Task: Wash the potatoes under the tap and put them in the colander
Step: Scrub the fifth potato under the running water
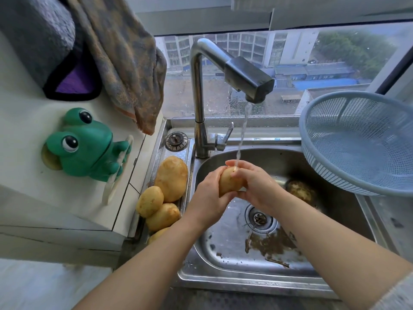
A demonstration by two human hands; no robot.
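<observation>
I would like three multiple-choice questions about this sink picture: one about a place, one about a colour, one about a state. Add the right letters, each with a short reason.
1. Where do the spare potatoes lie?
A. on the floor
B. on the left ledge of the sink
C. under the towel

2. What colour is the colander?
A. red
B. yellow
C. blue

3. What is the state of the tap?
A. running
B. off
C. removed

Answers:
1 B, they are piled on the steel ledge beside the basin.
2 C, its rim and mesh are pale blue.
3 A, a stream falls onto the potato that the left hand and the right hand hold.
</observation>
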